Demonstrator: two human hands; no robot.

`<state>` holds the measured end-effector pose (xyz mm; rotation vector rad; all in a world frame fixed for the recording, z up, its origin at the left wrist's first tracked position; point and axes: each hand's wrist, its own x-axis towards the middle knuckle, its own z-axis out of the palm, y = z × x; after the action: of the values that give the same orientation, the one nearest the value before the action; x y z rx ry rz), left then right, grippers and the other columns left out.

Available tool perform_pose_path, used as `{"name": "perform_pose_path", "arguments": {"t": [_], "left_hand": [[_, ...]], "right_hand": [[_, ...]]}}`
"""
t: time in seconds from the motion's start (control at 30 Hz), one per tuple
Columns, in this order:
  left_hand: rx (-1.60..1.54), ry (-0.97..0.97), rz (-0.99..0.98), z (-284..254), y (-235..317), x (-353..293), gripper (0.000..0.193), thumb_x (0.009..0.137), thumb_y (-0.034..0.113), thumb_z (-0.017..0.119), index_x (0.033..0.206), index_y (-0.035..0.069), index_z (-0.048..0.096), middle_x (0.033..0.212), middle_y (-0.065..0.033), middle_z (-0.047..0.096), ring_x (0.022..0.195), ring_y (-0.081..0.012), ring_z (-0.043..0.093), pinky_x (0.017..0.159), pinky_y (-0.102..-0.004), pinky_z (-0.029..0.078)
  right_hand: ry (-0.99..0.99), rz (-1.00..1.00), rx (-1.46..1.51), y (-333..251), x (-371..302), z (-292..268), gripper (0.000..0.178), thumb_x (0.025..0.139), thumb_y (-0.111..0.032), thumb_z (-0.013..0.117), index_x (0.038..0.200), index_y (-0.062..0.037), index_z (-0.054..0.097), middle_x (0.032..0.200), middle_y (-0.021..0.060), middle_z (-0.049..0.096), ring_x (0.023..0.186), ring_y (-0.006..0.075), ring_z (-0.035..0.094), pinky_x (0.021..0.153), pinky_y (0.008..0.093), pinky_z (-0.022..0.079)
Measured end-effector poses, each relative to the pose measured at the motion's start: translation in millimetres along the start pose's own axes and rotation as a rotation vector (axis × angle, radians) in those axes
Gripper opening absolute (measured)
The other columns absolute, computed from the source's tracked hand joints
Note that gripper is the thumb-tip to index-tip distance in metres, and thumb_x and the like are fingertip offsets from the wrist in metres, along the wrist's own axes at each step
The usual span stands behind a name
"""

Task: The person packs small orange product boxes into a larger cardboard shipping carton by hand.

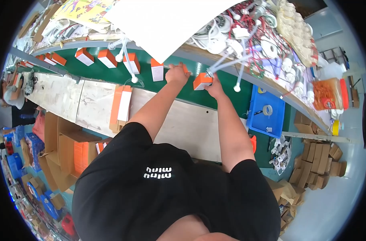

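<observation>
Left hand [176, 74] is curling against something orange [185, 68] at twelve o'clock, its grasp hidden from me; right hand [215, 88] is gripping an orange-and-white box [202, 81] at one, apparently steadying it; a blue tray [277, 117] is sitting at three, seemingly within reach.

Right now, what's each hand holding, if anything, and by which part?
Right hand: an orange-and-white box, apparently gripped at its right end. Left hand: at an orange item, mostly hidden; can't tell whether it's held.
</observation>
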<state>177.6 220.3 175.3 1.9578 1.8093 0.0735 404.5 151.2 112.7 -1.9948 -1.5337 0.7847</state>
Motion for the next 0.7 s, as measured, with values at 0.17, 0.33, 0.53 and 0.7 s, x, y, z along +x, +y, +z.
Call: {"name": "perform_pose_path", "arguments": {"t": [0.17,0.33,0.53,0.7], "left_hand": [[-0.035,0.030,0.243,3,-23,-23,0.060,0.081,0.034,0.074,0.139,0.026,0.060,0.131,-0.0208,0.054,0.112,-0.0377,0.066,0.092,-0.0454,0.059],[-0.427,-0.147,0.783,6,-63,-74,0.066,0.075,0.010,0.072,0.139,0.025,0.067,0.118,-0.0131,0.059,0.116,-0.0327,0.059,0.102,-0.0410,0.050],[-0.709,-0.792,0.419,100,-81,-148,0.074,0.087,0.008,0.074,0.154,0.007,0.042,0.132,-0.0130,0.061,0.107,-0.0249,0.066,0.095,-0.0385,0.054],[-0.652,-0.540,0.234,182,-77,-203,0.063,0.092,0.024,0.074,0.145,0.002,0.048,0.142,-0.0201,0.058,0.120,-0.0305,0.066,0.099,-0.0403,0.056]], "right_hand": [[0.066,-0.061,0.188,12,-8,20,0.070,0.074,-0.016,0.091,0.134,-0.0049,0.056,0.127,0.0172,0.067,0.120,0.0333,0.065,0.104,0.0403,0.051],[0.334,0.120,0.320,-9,-111,-9,0.064,0.074,-0.024,0.093,0.126,-0.0024,0.062,0.113,0.0136,0.072,0.104,0.0255,0.071,0.092,0.0378,0.056],[0.151,0.390,-0.091,21,-247,-14,0.077,0.079,-0.052,0.085,0.129,0.0020,0.061,0.113,0.0231,0.072,0.103,0.0371,0.071,0.091,0.0414,0.057],[0.085,0.623,0.121,81,-297,25,0.080,0.087,-0.057,0.078,0.133,0.0056,0.060,0.109,0.0207,0.073,0.103,0.0314,0.071,0.090,0.0392,0.055]]}}
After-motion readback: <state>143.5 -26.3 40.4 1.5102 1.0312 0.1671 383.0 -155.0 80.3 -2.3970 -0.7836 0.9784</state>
